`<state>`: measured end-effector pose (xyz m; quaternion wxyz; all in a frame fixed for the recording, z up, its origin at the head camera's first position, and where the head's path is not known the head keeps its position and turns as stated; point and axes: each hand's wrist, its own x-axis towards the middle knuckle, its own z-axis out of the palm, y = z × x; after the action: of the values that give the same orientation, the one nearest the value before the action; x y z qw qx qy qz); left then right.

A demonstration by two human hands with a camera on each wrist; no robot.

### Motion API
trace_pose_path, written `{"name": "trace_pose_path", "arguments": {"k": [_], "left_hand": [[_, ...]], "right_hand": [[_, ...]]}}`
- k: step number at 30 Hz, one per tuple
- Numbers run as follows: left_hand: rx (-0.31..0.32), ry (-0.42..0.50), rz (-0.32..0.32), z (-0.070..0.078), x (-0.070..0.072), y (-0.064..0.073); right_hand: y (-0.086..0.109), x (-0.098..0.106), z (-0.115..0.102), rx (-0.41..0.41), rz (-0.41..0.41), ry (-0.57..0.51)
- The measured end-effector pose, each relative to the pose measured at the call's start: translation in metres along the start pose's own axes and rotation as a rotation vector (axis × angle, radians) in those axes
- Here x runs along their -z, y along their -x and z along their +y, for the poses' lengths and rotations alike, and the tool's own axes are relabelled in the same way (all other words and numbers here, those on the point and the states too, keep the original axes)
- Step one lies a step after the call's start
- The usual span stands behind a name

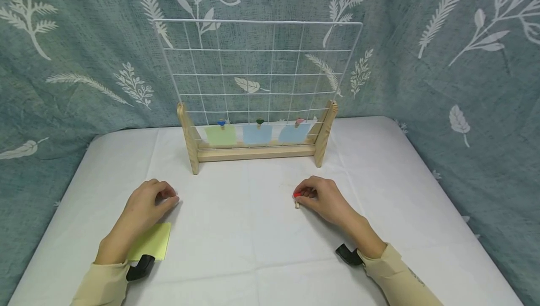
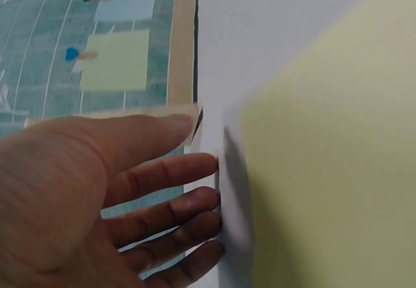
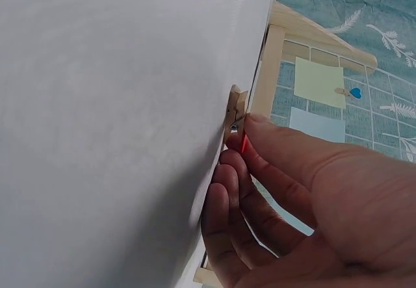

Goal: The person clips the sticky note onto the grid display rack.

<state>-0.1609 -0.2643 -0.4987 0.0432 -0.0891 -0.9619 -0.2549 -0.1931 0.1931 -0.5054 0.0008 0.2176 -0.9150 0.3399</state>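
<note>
Between thumb and forefinger, my right hand (image 1: 325, 198) pinches a small wooden clothespin (image 3: 235, 109) with a red decoration, low over the white cloth. My left hand (image 1: 145, 203) is near the table with its fingers loosely bent and nothing held. A yellow paper note (image 1: 156, 242) lies partly under the left wrist; in the left wrist view it is beside the fingertips, apart from them. Farther back, a white wire grid (image 1: 273, 50) stands in a wooden base (image 1: 257, 154). Clothespins hold a light green note (image 1: 221, 137) and two light blue notes (image 1: 257, 135) low on it.
The clothespins on the grid carry a blue heart (image 1: 221, 123), a dark green heart (image 1: 259, 121) and a pink heart (image 1: 299, 122). White cloth (image 1: 228, 231) covers the table. Behind hangs a blue-green curtain (image 1: 405, 81) with white leaf prints.
</note>
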Motion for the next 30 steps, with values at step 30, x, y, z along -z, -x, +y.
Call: {"name": "trace_pose_path", "arguments": {"k": [30], "left_hand": [[0.061, -0.012, -0.216, -0.036, 0.025, 0.043]], "right_hand": [[0.004, -0.003, 0.009, -0.024, -0.010, -0.054]]}}
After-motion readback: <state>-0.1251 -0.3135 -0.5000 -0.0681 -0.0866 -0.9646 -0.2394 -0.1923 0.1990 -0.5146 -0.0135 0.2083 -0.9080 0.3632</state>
